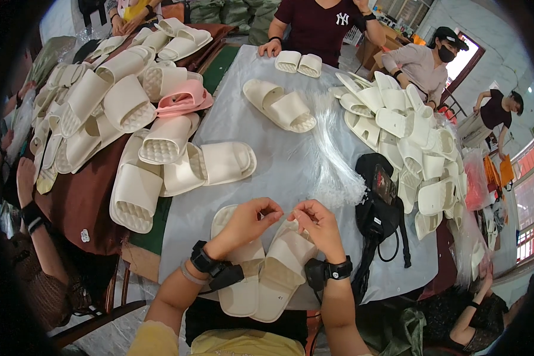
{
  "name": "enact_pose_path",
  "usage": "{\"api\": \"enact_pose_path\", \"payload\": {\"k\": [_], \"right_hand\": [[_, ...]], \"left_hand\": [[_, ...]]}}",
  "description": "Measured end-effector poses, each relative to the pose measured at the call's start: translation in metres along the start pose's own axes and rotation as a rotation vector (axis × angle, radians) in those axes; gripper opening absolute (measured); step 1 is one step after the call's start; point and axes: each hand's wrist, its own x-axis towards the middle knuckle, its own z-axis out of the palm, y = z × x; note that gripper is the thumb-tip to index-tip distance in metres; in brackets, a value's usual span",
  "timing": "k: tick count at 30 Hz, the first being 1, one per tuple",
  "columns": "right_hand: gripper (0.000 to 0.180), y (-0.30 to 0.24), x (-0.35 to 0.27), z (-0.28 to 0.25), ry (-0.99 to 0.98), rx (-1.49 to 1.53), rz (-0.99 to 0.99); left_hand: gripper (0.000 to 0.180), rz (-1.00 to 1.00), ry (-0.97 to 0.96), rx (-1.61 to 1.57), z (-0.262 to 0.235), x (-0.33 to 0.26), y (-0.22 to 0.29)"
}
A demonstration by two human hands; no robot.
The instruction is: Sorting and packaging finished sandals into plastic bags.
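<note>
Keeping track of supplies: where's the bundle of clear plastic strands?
In the head view, the bundle of clear plastic strands lies right of centre on the grey tabletop, just left of the black bag and beyond the right hand.

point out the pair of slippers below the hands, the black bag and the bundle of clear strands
Pair of slippers (286, 250): head view, on the right one's strap
Black bag (374, 206): head view, on its body
Bundle of clear strands (330, 148): head view, midway along its length
</note>
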Motion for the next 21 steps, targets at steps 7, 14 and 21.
{"api": "enact_pose_path", "payload": {"k": [7, 14, 21], "right_hand": [[0.013, 0.0043, 0.001, -0.0005, -0.054, 0.046, -0.007], [0.013, 0.0006, 0.0002, -0.0003, -0.014, 0.032, -0.025], [0.014, 0.0008, -0.0004, -0.0008, 0.007, 0.017, 0.015]], "left_hand": [[0.014, -0.04, -0.04, -0.275, 0.0002, 0.0006, -0.0059], [0.015, -0.042, -0.05, -0.31, 0.0016, -0.0007, -0.0037], [0.016, -0.056, -0.049, -0.27, 0.0015, -0.0008, -0.0061]]}}
